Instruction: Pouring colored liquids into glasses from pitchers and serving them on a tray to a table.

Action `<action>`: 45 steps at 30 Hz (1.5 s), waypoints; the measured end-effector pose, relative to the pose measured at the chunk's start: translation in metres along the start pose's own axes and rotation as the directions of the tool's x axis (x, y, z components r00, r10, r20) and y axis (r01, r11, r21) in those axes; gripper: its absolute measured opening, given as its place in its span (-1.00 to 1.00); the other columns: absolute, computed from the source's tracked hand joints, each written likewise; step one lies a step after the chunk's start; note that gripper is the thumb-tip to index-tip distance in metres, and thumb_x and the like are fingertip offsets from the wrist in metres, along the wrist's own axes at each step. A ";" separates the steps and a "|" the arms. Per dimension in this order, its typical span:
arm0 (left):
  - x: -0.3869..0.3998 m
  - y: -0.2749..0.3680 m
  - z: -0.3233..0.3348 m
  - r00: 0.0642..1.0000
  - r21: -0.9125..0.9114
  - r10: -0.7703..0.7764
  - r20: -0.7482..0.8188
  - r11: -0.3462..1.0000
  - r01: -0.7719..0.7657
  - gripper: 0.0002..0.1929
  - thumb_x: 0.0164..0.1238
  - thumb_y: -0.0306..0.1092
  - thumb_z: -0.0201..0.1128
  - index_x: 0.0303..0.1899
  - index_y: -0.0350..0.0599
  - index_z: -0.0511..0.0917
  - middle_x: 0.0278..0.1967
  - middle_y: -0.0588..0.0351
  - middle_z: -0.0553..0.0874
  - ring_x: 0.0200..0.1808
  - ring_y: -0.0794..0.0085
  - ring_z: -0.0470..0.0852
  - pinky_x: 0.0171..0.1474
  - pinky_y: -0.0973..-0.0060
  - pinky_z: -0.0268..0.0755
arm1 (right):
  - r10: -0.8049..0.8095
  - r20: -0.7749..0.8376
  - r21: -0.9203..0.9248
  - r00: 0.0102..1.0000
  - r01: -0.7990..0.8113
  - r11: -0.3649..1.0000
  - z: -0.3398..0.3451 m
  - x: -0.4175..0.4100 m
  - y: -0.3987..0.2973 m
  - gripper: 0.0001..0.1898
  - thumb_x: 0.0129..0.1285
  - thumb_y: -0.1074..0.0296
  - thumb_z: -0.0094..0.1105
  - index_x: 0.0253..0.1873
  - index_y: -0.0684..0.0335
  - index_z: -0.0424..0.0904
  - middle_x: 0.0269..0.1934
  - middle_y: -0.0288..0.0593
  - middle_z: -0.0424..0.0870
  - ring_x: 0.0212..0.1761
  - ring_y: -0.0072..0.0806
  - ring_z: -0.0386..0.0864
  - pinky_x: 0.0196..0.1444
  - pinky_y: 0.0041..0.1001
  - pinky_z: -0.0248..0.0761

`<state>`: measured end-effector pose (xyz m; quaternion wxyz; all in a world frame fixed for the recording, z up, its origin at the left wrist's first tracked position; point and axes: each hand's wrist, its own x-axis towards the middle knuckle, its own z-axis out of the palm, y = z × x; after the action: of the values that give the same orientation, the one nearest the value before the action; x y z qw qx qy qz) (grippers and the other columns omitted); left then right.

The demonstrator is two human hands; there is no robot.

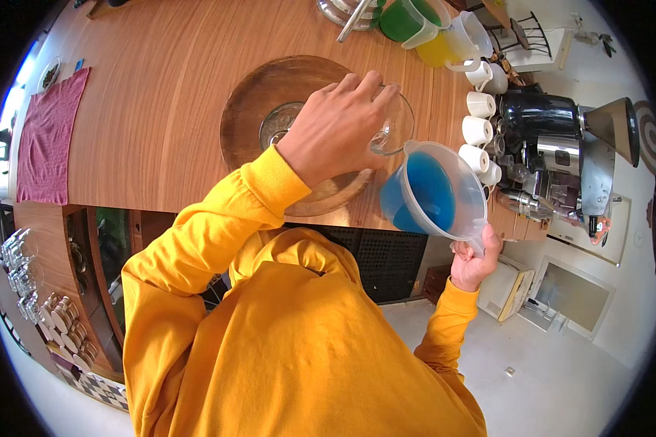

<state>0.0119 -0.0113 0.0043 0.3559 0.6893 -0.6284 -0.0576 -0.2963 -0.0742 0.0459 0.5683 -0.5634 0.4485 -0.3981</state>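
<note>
My left hand [347, 123] holds a clear glass [402, 123], its fingers curled over the far side and its thumb on the near side. The glass is tilted, with its mouth turned to the right. My right hand [476, 259] grips the handle of a translucent plastic measuring jug [467, 185]. Blue liquid [432, 191] lies in the jug, which leans so that its spout comes close below the glass rim. Under my left wrist is a round wooden tray [246, 93]. Another clear glass piece [279, 117] sits on it, partly hidden by my hand.
Jugs of green liquid [402, 24] and yellow liquid [437, 49] stand at the back right of the wooden counter [158, 109]. Several white cups [477, 130] line its right side by a coffee grinder [541, 112]. A pink cloth [52, 142] lies at the left end.
</note>
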 end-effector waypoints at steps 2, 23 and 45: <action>0.000 -0.001 0.002 1.000 0.009 0.009 -0.009 1.000 -0.008 -0.11 -0.10 0.01 0.59 0.29 -0.21 0.44 0.12 -0.07 0.58 0.14 0.07 0.62 0.06 0.19 0.62 | 0.004 -0.002 -0.007 1.000 -0.004 1.000 0.004 0.000 -0.005 -0.63 0.43 0.06 0.03 -0.42 0.17 0.42 -0.73 -0.39 0.29 -0.80 -0.66 0.15 -0.71 -0.56 -0.06; 0.001 -0.001 0.011 0.999 0.063 0.035 -0.025 0.997 -0.034 -0.15 -0.07 -0.03 0.60 0.28 -0.22 0.46 0.17 -0.09 0.58 0.17 0.05 0.60 0.12 0.21 0.61 | 0.030 0.004 -0.185 1.000 -0.029 0.982 0.018 0.005 -0.039 -0.54 0.35 0.15 0.15 -0.64 0.22 0.37 -0.75 -0.33 0.31 -0.79 -0.61 0.20 -0.68 -0.55 0.01; -0.002 -0.002 0.018 0.999 0.101 0.040 0.005 0.994 -0.041 -0.14 -0.04 0.04 0.58 0.27 -0.25 0.46 0.17 -0.10 0.58 0.13 0.07 0.61 0.09 0.23 0.62 | 0.031 0.056 -0.279 0.998 -0.014 0.960 0.021 0.011 -0.051 -0.58 0.35 0.21 0.21 -0.60 0.20 0.39 -0.70 -0.31 0.36 -0.78 -0.64 0.22 -0.70 -0.59 0.01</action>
<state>0.0039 -0.0170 -0.0106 0.3209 0.6935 -0.6448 -0.0193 -0.2708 -0.0815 0.0950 0.5010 -0.6442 0.4893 -0.3075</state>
